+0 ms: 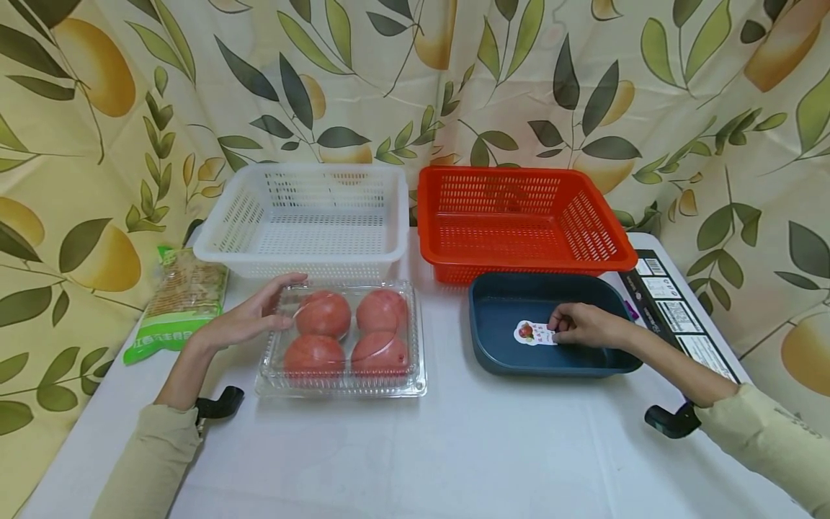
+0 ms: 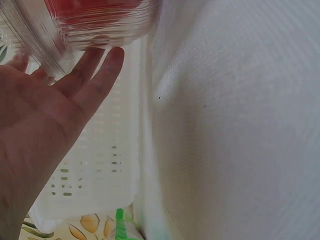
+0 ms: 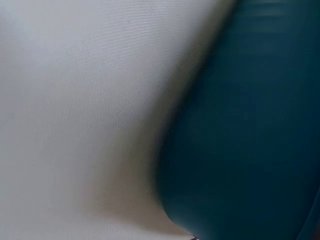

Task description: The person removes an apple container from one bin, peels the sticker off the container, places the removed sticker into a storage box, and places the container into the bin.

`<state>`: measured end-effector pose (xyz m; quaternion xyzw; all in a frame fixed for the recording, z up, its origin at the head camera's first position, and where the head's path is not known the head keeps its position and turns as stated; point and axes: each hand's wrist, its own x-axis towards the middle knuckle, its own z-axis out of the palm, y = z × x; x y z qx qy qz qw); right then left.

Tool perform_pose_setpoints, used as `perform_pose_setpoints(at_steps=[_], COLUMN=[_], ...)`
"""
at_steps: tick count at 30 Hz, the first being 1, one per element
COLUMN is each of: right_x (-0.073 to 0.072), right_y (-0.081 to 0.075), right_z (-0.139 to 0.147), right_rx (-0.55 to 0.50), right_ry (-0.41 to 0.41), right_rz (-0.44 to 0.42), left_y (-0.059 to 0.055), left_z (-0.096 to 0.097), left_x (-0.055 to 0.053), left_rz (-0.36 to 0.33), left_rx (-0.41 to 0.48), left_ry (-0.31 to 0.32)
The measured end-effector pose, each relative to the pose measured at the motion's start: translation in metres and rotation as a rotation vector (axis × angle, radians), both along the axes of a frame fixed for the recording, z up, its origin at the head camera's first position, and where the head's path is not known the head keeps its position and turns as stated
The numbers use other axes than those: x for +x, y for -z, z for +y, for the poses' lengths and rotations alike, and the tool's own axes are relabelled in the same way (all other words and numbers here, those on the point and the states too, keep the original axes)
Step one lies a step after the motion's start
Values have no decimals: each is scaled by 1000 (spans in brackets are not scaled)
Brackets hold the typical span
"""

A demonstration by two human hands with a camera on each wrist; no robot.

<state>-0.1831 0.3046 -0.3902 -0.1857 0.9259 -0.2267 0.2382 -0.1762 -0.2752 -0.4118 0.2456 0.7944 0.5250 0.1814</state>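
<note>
A clear plastic clamshell box [image 1: 272, 364] holds several red-pink tomatoes [image 1: 322, 313] and lies on the white table. My left hand [image 1: 249, 313] rests against its left side, thumb and fingers stretched out. In the left wrist view, the straight fingers [image 2: 102, 75] touch the ribbed plastic edge. Over the dark blue tray [image 1: 499, 359], my right hand [image 1: 591, 326] pinches a small white label [image 1: 534, 333] with a tomato picture between thumb and fingertips. The right wrist view shows the outer wall of the tray [image 3: 240, 130], but neither the hand nor the label.
Behind the box stands a white perforated basket [image 1: 305, 258], with a red basket [image 1: 525, 259] beside it. A green-and-clear food packet [image 1: 178, 306] lies at the left. Black-and-white printed packaging [image 1: 681, 310] is right of the tray. A fruit-patterned curtain [image 1: 389, 86] hangs behind.
</note>
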Motion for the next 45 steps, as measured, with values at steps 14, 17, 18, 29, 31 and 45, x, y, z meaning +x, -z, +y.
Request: perform_pose_setpoints(at_steps=[14, 17, 18, 29, 31, 45], right_x=[-3, 1, 5, 42, 44, 49], right_y=[-12, -21, -24, -44, -43, -8], right_z=[-26, -44, -51, -138, -155, -206], right_rx=[-39, -104, -132, -434, -401, -321], right_ry=[-7, 7, 14, 123, 155, 145], right_rz=[279, 450, 498, 553, 496, 47], left_y=[-3, -4, -4, -10, -14, -33], left_z=[-6, -7, -6, -6, -5, 3], left_x=[7, 7, 7, 6, 8, 16], left_rz=[-2, -3, -2, 21, 4, -44], left_rx=[-26, -29, -31, -97, -133, -284], left_ry=[-4, -10, -10, 3, 9, 15])
